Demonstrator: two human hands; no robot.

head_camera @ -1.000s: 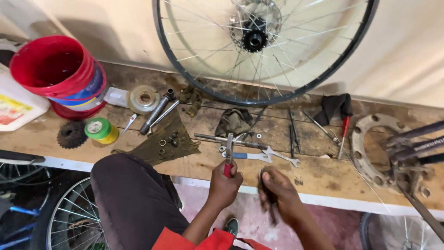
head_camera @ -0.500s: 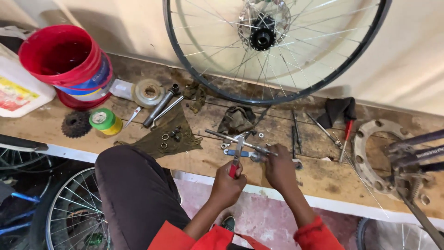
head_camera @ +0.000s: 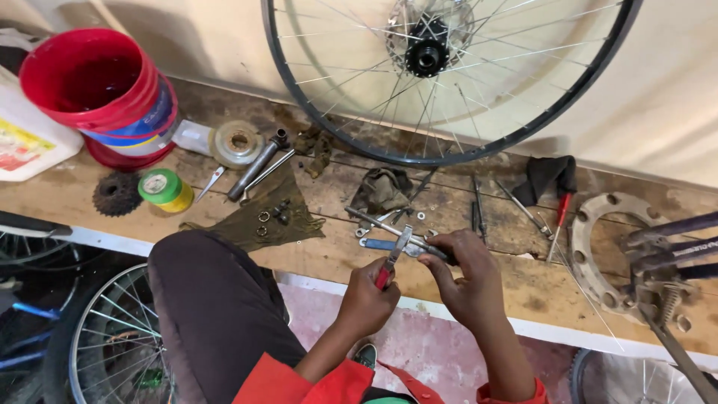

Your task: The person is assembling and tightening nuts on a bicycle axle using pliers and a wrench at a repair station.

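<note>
Your left hand [head_camera: 366,303] is clenched on one pair of red-handled pliers [head_camera: 392,259], nose pointing up over the tabletop [head_camera: 523,288] edge. Your right hand [head_camera: 467,280] is closed around a dark tool [head_camera: 437,253], its tip meeting the pliers' nose; what kind of tool it is, you cannot tell.

On the tabletop, counted:
- Wheel [head_camera: 449,75], one, leaning upright against the wall behind.
- Buckets [head_camera: 97,90], a red stack at far left; the number in the stack is unclear.
- White jug [head_camera: 26,138], one, just beside the buckets.
- Cog [head_camera: 116,194], one, dark, near the front edge.
- Tape roll [head_camera: 164,188], one, green and yellow, beside the cog.
- Rags: one olive [head_camera: 262,221] carrying small rings, one grey [head_camera: 381,188] mid-bench.
- Red-handled screwdriver [head_camera: 557,224], one, beside a black cloth [head_camera: 546,178].
- Metal disc [head_camera: 598,247] with holes, one, at right.

Surface: worn, stained wooden planks with a white front edge. Room: pale wall behind; reddish floor below; two more wheels stand under the bench.
</note>
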